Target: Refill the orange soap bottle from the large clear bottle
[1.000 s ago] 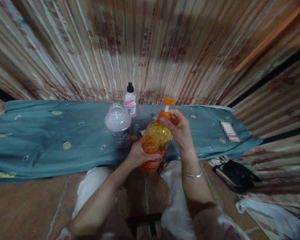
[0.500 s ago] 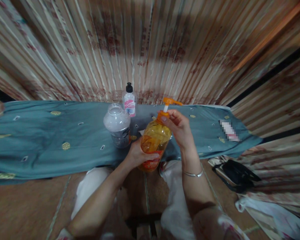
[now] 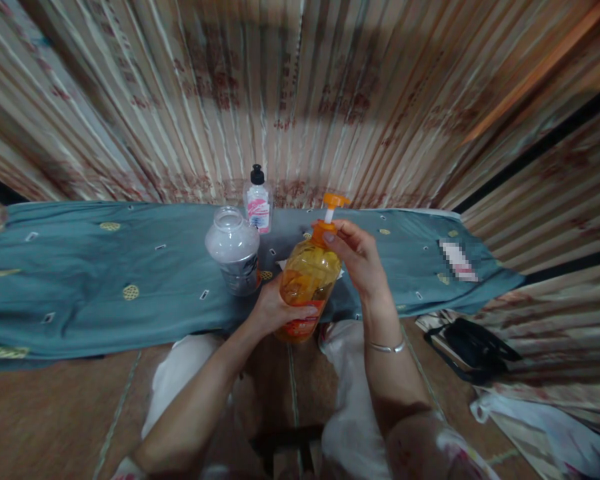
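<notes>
A pump bottle (image 3: 311, 270) of clear yellow-orange liquid, with a red label, leans to the right in front of me. My left hand (image 3: 274, 307) is wrapped round its lower body, thumb across the label. At the neck, my right hand (image 3: 362, 257) pinches the collar of the orange pump top (image 3: 325, 233) between thumb and fingers. The pump's white stem and orange head stick up above that hand. Left of the bottle stands a clear wide-bodied plastic bottle (image 3: 233, 247) without a cap. Behind it is a small clear bottle (image 3: 259, 207) with a black cap and pink label.
A bench under a teal patterned cloth (image 3: 170, 280) runs across the view. Patterned curtains (image 3: 280, 100) hang behind it. A blurred-out rectangle (image 3: 459, 260) lies at its right end. On the floor at right are a black bag (image 3: 473, 350) and a pale plastic bag (image 3: 555, 427).
The pump head has turned, so its spout, which stuck out to the right, now looks much shorter. Both hands keep their grip in nearly the same place.
</notes>
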Motion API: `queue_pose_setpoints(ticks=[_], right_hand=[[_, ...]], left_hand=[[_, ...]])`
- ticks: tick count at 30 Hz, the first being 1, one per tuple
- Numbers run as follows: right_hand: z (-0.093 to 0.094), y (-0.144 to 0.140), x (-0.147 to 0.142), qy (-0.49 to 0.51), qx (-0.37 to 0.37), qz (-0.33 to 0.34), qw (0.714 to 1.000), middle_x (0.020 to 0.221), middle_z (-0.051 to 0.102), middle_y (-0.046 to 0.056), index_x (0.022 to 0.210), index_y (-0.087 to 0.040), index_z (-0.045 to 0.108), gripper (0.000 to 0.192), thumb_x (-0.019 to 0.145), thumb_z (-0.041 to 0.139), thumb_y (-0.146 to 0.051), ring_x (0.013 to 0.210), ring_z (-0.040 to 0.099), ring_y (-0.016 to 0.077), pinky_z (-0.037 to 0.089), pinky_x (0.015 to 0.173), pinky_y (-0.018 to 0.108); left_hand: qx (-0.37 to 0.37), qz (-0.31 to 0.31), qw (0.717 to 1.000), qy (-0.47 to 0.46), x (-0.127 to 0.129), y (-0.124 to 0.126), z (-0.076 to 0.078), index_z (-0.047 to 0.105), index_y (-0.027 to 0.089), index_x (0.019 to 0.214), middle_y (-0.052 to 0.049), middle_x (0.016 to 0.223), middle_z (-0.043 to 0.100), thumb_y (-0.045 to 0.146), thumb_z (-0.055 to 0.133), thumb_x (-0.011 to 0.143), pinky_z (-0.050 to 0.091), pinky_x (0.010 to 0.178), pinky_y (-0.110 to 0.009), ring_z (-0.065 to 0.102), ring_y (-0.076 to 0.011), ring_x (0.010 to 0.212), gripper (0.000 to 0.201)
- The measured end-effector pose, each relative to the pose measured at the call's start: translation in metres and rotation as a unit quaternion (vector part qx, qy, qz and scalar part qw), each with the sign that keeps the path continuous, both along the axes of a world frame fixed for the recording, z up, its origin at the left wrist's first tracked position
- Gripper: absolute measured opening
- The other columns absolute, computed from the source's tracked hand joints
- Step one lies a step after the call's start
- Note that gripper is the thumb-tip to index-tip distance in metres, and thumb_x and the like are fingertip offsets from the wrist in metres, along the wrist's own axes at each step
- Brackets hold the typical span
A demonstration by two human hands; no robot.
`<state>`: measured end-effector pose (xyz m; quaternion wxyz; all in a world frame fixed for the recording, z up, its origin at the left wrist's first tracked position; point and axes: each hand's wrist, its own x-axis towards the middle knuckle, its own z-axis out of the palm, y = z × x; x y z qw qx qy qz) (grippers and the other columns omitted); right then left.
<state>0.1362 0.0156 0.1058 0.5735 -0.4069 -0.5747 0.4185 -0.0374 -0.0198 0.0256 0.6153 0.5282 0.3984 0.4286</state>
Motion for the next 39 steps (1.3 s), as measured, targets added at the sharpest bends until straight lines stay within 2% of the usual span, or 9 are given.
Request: queue_pose_setpoints(ticks=[4, 9, 16, 23, 26, 31, 36, 39], right_hand=[[0.0039, -0.0021, -0.0024, -0.013, 0.016, -0.002, 1.0, 0.095, 0.076, 0.001, 0.094, -0.026, 0.074, 0.042, 0.078, 0.076, -0.065, 0.092, 0.07, 0.0187, 0.057, 0.089, 0.034], [-0.0003, 0.0014, -0.0034, 0.005, -0.001, -0.029, 1.0, 0.089, 0.075, -0.001, 0.085, -0.025, 0.071, 0.043, 0.066, 0.088, -0.059, 0.085, 0.069, 0.0163, 0.057, 0.089, 0.033], [0.0045, -0.0021, 0.0006, -0.004, -0.024, 0.027, 0.999, 0.095, 0.076, 0.001, 0.092, -0.026, 0.074, 0.043, 0.076, 0.077, -0.066, 0.09, 0.069, 0.0189, 0.057, 0.088, 0.034], [0.0006, 0.0005, -0.0032, 0.007, -0.018, -0.019, 1.0, 0.091, 0.073, 0.0, 0.087, -0.025, 0.066, 0.045, 0.067, 0.087, -0.06, 0.088, 0.069, 0.0164, 0.058, 0.086, 0.032], [0.0029, -0.0016, -0.0028, 0.01, -0.023, -0.003, 1.0, 0.091, 0.074, 0.0, 0.089, -0.025, 0.068, 0.044, 0.07, 0.084, -0.062, 0.087, 0.069, 0.0167, 0.059, 0.085, 0.032], [0.0078, -0.0052, -0.0039, 0.004, -0.003, -0.003, 1.0, 0.1, 0.076, 0.002, 0.096, -0.027, 0.072, 0.043, 0.077, 0.077, -0.065, 0.096, 0.07, 0.0196, 0.057, 0.092, 0.035], [0.0021, -0.0009, -0.0044, -0.031, 0.0, -0.048, 0.998, 0.092, 0.074, 0.0, 0.088, -0.025, 0.067, 0.049, 0.065, 0.086, -0.064, 0.091, 0.069, 0.018, 0.057, 0.092, 0.035], [0.0023, -0.0014, -0.0031, -0.016, -0.011, -0.038, 0.999, 0.091, 0.074, 0.0, 0.085, -0.025, 0.067, 0.048, 0.064, 0.087, -0.063, 0.087, 0.069, 0.0173, 0.058, 0.09, 0.035]], left_hand=[[0.005, 0.002, 1.0, 0.013, -0.0014, 0.001, -0.0028, 0.065, 0.014, 0.113, -0.015, 0.116, 0.075, 0.037, 0.096, 0.047, 0.054, 0.103, -0.049, 0.071, -0.0324, 0.111, 0.076], [-0.006, -0.001, 1.0, 0.013, -0.0008, 0.0014, -0.0014, 0.065, 0.014, 0.111, -0.014, 0.114, 0.076, 0.035, 0.096, 0.046, 0.054, 0.102, -0.05, 0.072, -0.0317, 0.108, 0.074], [-0.009, -0.002, 1.0, 0.001, -0.0012, -0.0002, 0.0018, 0.065, 0.014, 0.11, -0.014, 0.114, 0.076, 0.032, 0.096, 0.046, 0.054, 0.103, -0.05, 0.072, -0.0325, 0.11, 0.073], [-0.001, 0.001, 1.0, 0.002, -0.0008, 0.0001, 0.0018, 0.067, 0.014, 0.112, -0.014, 0.113, 0.076, 0.033, 0.096, 0.046, 0.055, 0.101, -0.051, 0.072, -0.0328, 0.108, 0.075], [-0.002, -0.004, 1.0, -0.001, -0.0008, 0.0001, 0.0035, 0.066, 0.014, 0.114, -0.014, 0.116, 0.076, 0.033, 0.096, 0.046, 0.054, 0.103, -0.052, 0.071, -0.0334, 0.111, 0.076], [0.012, -0.002, 1.0, 0.022, -0.0025, 0.0005, 0.0017, 0.066, 0.015, 0.115, -0.014, 0.115, 0.076, 0.038, 0.096, 0.048, 0.054, 0.102, -0.052, 0.071, -0.034, 0.11, 0.076], [0.009, -0.001, 1.0, 0.021, -0.0029, 0.0009, -0.0017, 0.066, 0.015, 0.114, -0.014, 0.113, 0.076, 0.041, 0.096, 0.047, 0.055, 0.1, -0.051, 0.072, -0.0336, 0.107, 0.078], [0.008, -0.006, 1.0, 0.021, -0.0023, 0.0005, -0.0004, 0.066, 0.015, 0.114, -0.014, 0.115, 0.076, 0.038, 0.096, 0.048, 0.055, 0.101, -0.051, 0.072, -0.0336, 0.11, 0.076]])
